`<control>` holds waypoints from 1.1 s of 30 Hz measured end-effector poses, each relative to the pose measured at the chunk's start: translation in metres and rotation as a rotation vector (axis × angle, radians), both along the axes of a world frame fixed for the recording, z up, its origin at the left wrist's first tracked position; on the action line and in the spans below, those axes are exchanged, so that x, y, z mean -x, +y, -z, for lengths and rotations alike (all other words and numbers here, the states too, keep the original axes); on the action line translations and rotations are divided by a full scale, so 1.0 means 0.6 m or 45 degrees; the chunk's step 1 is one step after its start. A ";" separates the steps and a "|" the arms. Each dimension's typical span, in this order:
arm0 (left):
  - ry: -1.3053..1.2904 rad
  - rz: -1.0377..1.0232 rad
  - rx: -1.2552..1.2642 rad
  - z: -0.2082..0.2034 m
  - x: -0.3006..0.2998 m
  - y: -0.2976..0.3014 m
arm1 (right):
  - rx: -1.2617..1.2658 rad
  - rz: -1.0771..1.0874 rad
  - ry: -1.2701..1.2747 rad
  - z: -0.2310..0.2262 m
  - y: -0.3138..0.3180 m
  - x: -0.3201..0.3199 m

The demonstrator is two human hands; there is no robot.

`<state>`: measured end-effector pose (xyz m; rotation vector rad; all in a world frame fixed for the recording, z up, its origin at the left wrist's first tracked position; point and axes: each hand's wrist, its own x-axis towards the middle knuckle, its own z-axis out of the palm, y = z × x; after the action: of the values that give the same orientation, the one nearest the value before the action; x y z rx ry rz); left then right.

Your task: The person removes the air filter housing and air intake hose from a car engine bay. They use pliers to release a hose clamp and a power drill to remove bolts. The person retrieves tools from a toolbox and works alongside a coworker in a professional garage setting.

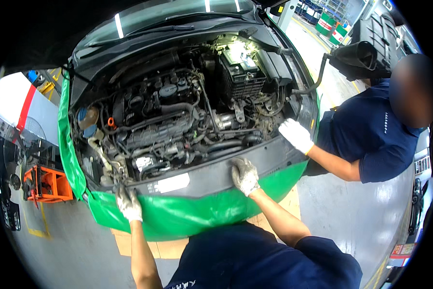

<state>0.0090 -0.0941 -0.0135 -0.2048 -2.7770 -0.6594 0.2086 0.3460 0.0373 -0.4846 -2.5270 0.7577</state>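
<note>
— Left hand [128, 204] and right hand [245, 177] are resting at the dark panel [208, 179], which is spanning the engine's [154, 135] near side!
— Their grip? I'm not managing to tell whether either's clasping.

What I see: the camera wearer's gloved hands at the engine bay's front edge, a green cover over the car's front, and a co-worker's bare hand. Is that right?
No: the head view shows the co-worker's hand in a white glove, not bare. The rest stands: the wearer's gloved left hand and right hand at the engine bay's front edge, green cover over the car's front.
</note>
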 end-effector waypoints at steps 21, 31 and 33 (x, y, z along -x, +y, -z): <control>0.245 -0.117 0.061 0.007 -0.034 0.004 | -0.304 0.024 -0.446 0.025 -0.143 -0.073; 0.246 -0.139 0.078 0.008 -0.032 0.005 | -0.306 0.037 -0.460 0.018 -0.142 -0.070; 0.276 -0.134 0.080 0.013 -0.031 0.003 | -0.305 0.034 -0.468 0.020 -0.142 -0.070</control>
<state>0.0279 -0.0924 -0.0212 -0.1326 -2.5817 -0.4929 0.2508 0.2605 0.0251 -0.6185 -2.8936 0.3720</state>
